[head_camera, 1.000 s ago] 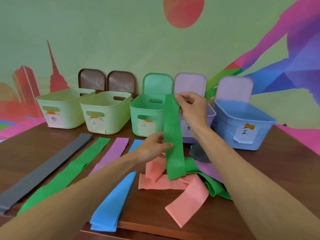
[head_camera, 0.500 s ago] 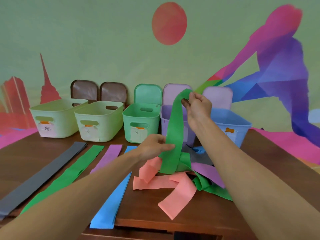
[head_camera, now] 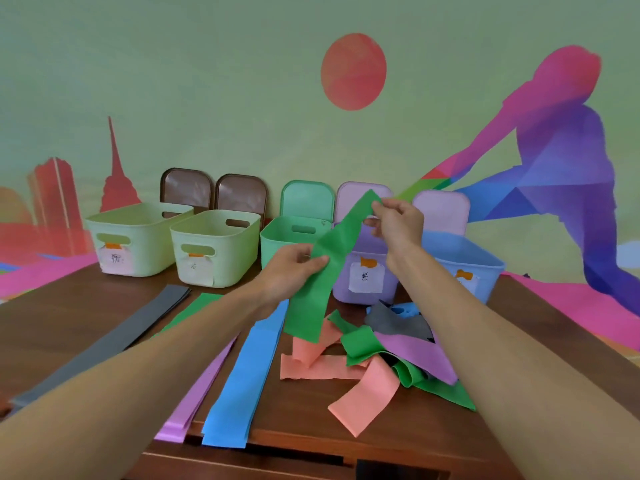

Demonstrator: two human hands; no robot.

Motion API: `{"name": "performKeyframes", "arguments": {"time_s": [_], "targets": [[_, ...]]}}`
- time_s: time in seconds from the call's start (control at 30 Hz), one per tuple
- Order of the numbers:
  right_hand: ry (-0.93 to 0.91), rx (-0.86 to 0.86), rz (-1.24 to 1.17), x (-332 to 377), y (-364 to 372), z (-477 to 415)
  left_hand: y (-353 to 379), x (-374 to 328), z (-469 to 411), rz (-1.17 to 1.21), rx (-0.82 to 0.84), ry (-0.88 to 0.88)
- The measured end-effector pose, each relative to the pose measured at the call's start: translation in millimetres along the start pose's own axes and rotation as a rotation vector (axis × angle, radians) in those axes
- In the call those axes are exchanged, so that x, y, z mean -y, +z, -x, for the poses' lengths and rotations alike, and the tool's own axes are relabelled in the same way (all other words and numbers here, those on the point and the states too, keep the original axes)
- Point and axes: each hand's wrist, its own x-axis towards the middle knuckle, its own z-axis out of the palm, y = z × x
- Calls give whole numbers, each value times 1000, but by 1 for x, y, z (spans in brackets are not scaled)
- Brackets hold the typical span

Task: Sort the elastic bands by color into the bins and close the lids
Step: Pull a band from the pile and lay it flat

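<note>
A green band [head_camera: 323, 271] hangs in the air, stretched between both hands. My right hand [head_camera: 398, 225] pinches its top end in front of the purple bin [head_camera: 391, 284]. My left hand [head_camera: 294, 268] grips it lower down, by the green bin [head_camera: 277, 242]. Its loose end dangles above a tangled pile of orange [head_camera: 360, 400], green [head_camera: 360, 344], purple [head_camera: 415, 355] and grey [head_camera: 394, 322] bands. Flat rows of grey [head_camera: 114, 341], green [head_camera: 197, 304], purple [head_camera: 201, 386] and blue [head_camera: 242, 386] bands lie to the left.
Two pale yellow-green bins [head_camera: 138, 237] [head_camera: 214, 247] stand at the back left, a blue bin [head_camera: 485, 275] at the back right. All lids lean open against the painted wall. The table's front edge [head_camera: 311, 455] is close below.
The green band's lower end has come free of the pile and swung left. My left hand rose and my right hand moved right, tilting the band.
</note>
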Motion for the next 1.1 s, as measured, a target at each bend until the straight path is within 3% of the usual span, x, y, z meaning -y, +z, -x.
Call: {"name": "performKeyframes", "arguments": {"time_s": [0.07,0.23,0.47,0.63,1.1], "targets": [[-102,4,231,-13,10,0,-20,0,7,-42,-23,-35],[-234,211,440,-54,41,10,-81,9,40,-91,-10,-237],[-181,390,558,-108,105,31,-139,30,77,-128,-93,-333],[-275,410,706,-122,144,38,-172,45,92,-225,-75,-416],[-194,603,989,-191,217,31,-223,74,102,-373,-104,-517]]}}
